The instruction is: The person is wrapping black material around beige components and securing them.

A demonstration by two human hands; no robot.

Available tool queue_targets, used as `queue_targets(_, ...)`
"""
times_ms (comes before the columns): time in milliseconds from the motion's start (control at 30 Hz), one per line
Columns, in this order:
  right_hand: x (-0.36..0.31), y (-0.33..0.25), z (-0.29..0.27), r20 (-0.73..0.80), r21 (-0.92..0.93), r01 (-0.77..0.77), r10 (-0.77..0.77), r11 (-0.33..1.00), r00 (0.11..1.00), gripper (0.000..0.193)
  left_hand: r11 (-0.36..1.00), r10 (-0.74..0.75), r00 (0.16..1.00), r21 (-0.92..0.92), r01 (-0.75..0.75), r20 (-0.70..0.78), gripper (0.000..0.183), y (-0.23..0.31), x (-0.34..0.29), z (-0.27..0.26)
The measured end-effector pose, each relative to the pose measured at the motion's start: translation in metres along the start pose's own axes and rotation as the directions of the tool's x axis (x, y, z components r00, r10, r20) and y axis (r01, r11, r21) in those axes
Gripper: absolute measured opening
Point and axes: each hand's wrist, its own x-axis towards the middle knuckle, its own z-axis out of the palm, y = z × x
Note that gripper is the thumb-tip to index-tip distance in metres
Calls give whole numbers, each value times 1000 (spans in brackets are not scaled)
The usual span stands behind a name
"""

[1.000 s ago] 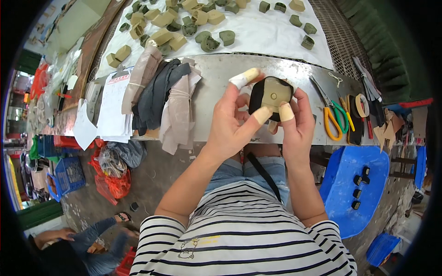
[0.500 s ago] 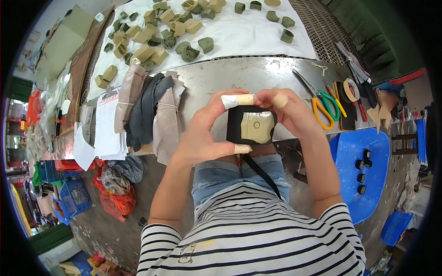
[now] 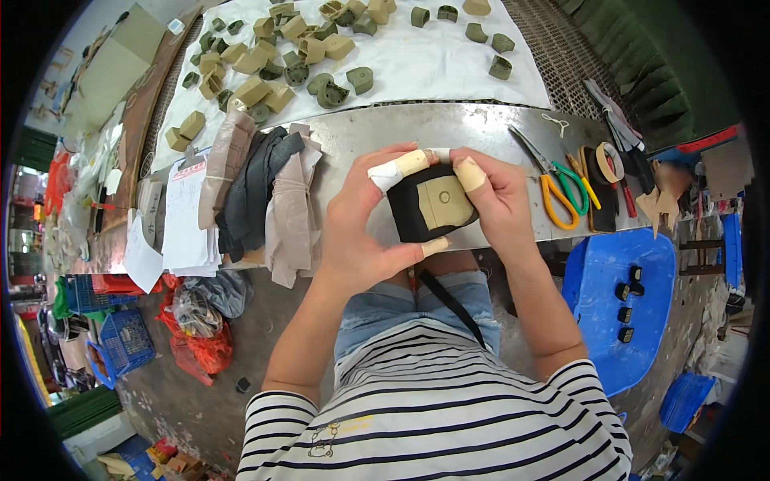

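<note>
Over the near edge of the metal bench, I hold a small tan box-shaped piece (image 3: pixel 446 205) with black sheet material (image 3: pixel 407 210) round its sides. A small circle marks its tan face. My left hand (image 3: pixel 353 224) grips the black-covered side, its taped thumb at the lower edge and taped fingers along the top. My right hand (image 3: pixel 501 200) is closed on the upper right corner, with its taped thumb pressed against the rim. The fingers behind the piece are hidden.
Green and tan moulded pieces (image 3: pixel 297 74) lie on a white cloth (image 3: pixel 449 72) beyond the bench. Scissors (image 3: pixel 553 180) and a tape roll (image 3: pixel 609 160) are at right. Dark cloth strips (image 3: pixel 255 188) and papers (image 3: pixel 191 216) lie left. A blue tub (image 3: pixel 589 321) holds several black pieces.
The piece has tilted in my hands, its right side lower. My right thumb has come down onto its upper right edge, and my left fingers have shifted along the top.
</note>
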Motion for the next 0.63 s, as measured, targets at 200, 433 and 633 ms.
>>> queue_targets(200, -5, -5, 0, 89, 224, -265, 251, 938, 964, 35, 999, 44, 997, 32, -42, -62, 70, -7, -6, 11)
queue_targets(433, -16, -2, 14, 49, 532, -380, 420, 757, 906, 37, 999, 36, 976, 34, -29, -217, 70, -4, -14, 22)
queue_targets(633, -16, -11, 20, -66, 254, -291, 317, 922, 946, 38, 993, 91, 961, 91, -70, -262, 73, -2, -17, 29)
